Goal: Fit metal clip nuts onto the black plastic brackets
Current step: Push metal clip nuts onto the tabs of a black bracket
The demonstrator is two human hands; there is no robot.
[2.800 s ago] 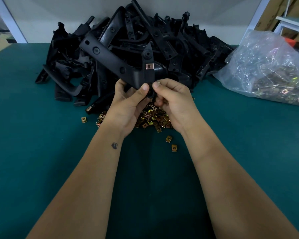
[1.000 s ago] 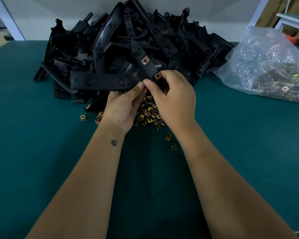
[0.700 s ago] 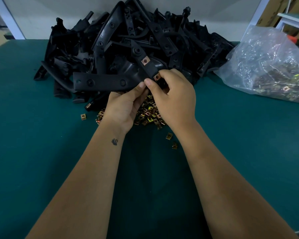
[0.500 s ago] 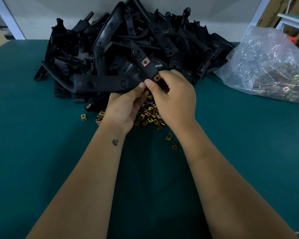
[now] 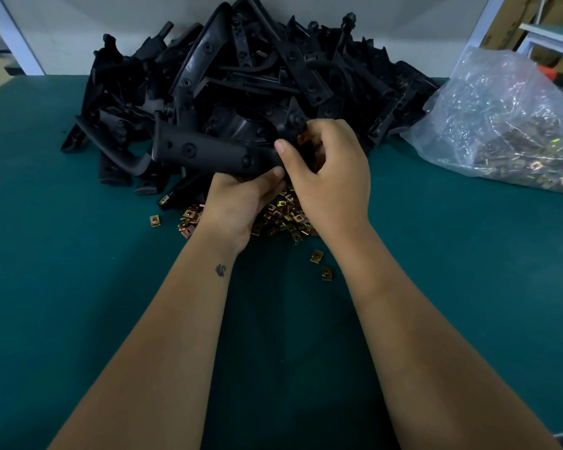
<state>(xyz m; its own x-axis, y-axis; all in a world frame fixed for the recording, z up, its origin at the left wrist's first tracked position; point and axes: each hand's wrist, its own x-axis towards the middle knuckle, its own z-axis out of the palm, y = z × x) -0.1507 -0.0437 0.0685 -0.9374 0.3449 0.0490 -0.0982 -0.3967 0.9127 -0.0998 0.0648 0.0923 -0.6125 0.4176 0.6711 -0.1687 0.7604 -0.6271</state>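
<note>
Since half a second ago right hand [image 5: 333, 177] has shifted up over the bracket's short arm, now covering the fitted clip nut that showed there; held bracket [image 5: 208, 154] has tilted a bit, long arm pointing left. Right hand curls round the short arm, fingers folded over it, a copper clip nut [image 5: 303, 138] peeking between fingertips and black plastic; whether it is fully seated cannot be told. Left hand [image 5: 241, 199] grips the bracket from below at its bend, thumb against the lower edge. Bracket is held just above the loose clip nuts [image 5: 283, 217], in front of the bracket pile [image 5: 257, 69]. Two stray nuts [image 5: 320, 264] lie just nearer the person than the loose nuts, one more [image 5: 154, 220] to their left. Clear plastic bag [image 5: 507, 125] of nuts sits well right of them, on green table mat [image 5: 78, 287].
</note>
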